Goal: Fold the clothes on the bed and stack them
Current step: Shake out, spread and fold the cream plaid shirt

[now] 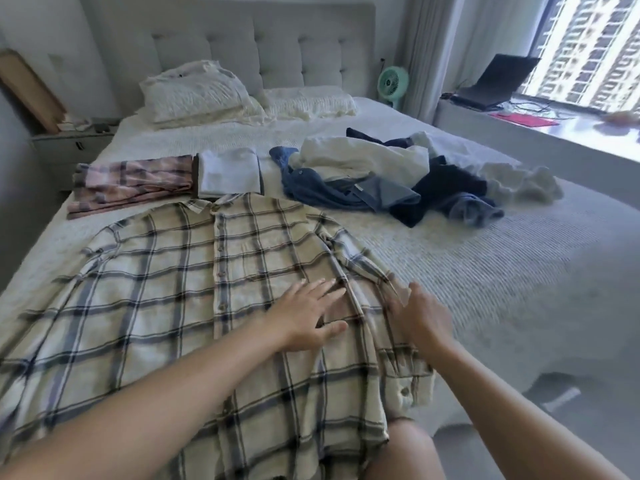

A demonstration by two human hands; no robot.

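- The bed (467, 271), under a pale ribbed cover, fills most of the view; its near left corner is cut off by the frame edge.
- A cream plaid shirt (156, 289) lies spread flat, buttoned front up, on the near half of the bed. Its hem and left sleeve run out of frame, and its right sleeve is folded in along the side.
- A loose heap of unfolded clothes (398, 178), white, blue and navy, sits beyond the shirt to the right; single garments are hard to tell apart.
- Two pillows (204, 95) lean at the grey headboard.
- A folded pink plaid garment (131, 185) and a folded white garment (230, 171) lie side by side just past the shirt collar; a dark piece shows beneath the white one.
- The left hand (304, 317) rests flat on the shirt front, fingers spread and straight.
- The right hand (419, 313) is blurred at the shirt's right edge; fingers look extended, gripping nothing visible.
- No writing or labels are readable anywhere.
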